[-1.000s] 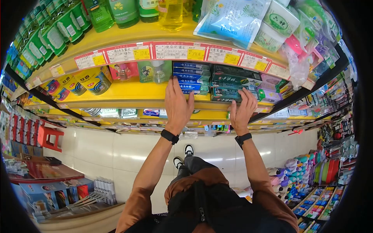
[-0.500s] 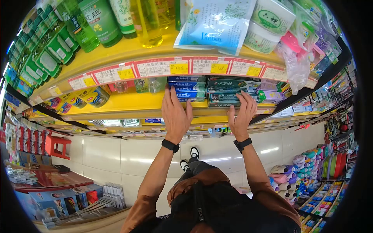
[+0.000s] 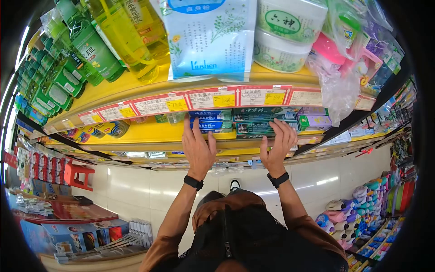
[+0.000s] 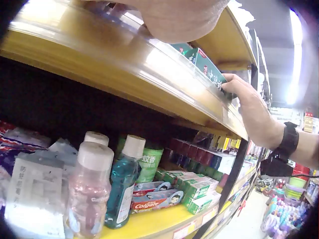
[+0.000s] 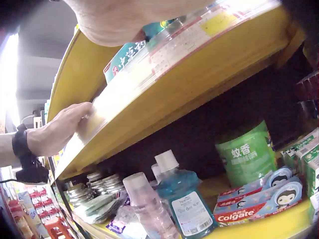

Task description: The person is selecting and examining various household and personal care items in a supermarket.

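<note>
Both hands reach onto a yellow shelf in the head view. My left hand (image 3: 198,152) rests its fingers at the left end of a stack of blue toothpaste boxes (image 3: 217,125), the thumb at their front. To the right, my right hand (image 3: 277,147) touches the right part of a stack of dark green boxes (image 3: 251,129), fingers over the front box and thumb lower down. The two stacks stand side by side. From the left wrist, the right hand's fingertips show at the end of a green box (image 4: 207,69). The shelf lip hides part of the stacks in both wrist views.
Above, a shelf edge with price tags (image 3: 167,105) overhangs the stacks; bottles, a blue-white pouch (image 3: 208,41) and white tubs (image 3: 283,54) stand on it. Purple boxes (image 3: 316,121) sit right of the green ones. Mouthwash (image 5: 184,199) and Colgate boxes (image 5: 239,215) stand one shelf lower.
The head view has shifted closer to the upper shelf, whose edge now covers more of the stacks. Both hands stay at the blue and green boxes with nearly the same pose.
</note>
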Available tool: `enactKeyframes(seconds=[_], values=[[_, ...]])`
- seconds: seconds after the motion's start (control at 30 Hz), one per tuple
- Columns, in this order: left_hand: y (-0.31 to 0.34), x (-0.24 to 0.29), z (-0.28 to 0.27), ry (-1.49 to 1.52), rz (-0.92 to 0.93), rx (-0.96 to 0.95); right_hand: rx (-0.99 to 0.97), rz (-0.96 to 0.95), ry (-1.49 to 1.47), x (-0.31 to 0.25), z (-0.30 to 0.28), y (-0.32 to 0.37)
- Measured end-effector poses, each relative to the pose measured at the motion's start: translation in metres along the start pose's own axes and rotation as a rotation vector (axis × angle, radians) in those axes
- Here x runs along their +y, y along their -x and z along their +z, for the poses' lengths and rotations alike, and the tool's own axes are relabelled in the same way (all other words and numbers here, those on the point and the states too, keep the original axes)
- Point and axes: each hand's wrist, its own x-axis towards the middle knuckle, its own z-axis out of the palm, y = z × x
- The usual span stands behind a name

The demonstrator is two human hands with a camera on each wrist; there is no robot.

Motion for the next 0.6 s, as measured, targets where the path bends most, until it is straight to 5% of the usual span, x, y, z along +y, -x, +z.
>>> enactKeyframes(seconds=[0.5, 0.6], values=[[0.000, 0.009, 0.005, 0.152, -0.066, 0.147, 0.024, 0.049, -0.039, 0.002, 0.004, 0.003], [-0.009, 0.037, -0.003, 0.196, 0.033, 0.089, 0.056, 0.052, -0.043, 0.000, 0.004, 0.004]])
